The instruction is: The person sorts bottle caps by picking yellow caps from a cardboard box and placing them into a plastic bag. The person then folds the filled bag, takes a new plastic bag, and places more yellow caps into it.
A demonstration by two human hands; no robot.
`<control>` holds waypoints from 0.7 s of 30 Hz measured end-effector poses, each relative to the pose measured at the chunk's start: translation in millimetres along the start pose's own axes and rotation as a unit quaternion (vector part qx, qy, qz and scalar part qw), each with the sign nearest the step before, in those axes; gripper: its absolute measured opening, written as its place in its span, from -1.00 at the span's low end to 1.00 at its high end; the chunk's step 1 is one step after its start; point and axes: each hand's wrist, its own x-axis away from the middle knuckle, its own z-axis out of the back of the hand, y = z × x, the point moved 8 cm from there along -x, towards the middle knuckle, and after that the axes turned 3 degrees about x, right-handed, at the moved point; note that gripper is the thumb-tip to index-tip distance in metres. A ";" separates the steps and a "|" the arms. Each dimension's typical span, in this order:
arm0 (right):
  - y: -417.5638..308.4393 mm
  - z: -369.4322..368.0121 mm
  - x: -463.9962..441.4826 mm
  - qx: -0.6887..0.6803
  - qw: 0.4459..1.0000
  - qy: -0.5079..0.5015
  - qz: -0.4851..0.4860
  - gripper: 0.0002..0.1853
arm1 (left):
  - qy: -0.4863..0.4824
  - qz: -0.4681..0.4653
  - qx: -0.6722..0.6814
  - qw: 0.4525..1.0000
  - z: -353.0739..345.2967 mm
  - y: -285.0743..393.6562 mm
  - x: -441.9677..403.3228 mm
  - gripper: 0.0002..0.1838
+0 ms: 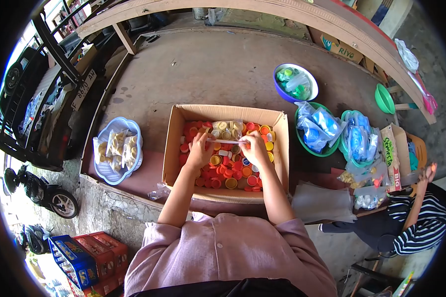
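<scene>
A cardboard box [277,193] full of loose red, orange and yellow bottle caps [218,173] stands right in front of me. Over it, a clear plastic bag [227,129] with cream-coloured caps hangs or rests; its mouth is stretched into a whitish strip between my hands. My left hand [201,150] pinches one end of that mouth, and my right hand [254,148] pinches the other end. The fingertips of both hands are closed on the plastic. How full the bag is, I cannot tell exactly.
On the left, a light blue basket [139,161] holds bagged cream caps. To the right are a purple-rimmed bowl [316,91], green baskets [318,152] with bagged blue caps, and flat plastic bags [322,202]. A person in a striped top [426,222] sits at far right.
</scene>
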 end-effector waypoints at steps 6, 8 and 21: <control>2.4 -0.8 -2.9 -0.038 0.995 -0.036 -0.079 -0.93 | 0.003 0.011 0.110 0.994 -0.6 -8.7 -4.7 -0.85; 6.4 -1.5 -2.5 -0.066 0.990 -0.040 -0.117 -0.93 | 0.023 0.088 0.214 0.973 -3.2 -18.4 -3.0 -0.87; 7.3 -11.6 0.0 0.027 0.999 -0.031 -0.002 -0.90 | -0.030 0.012 0.142 0.989 -2.3 5.0 -5.4 -0.82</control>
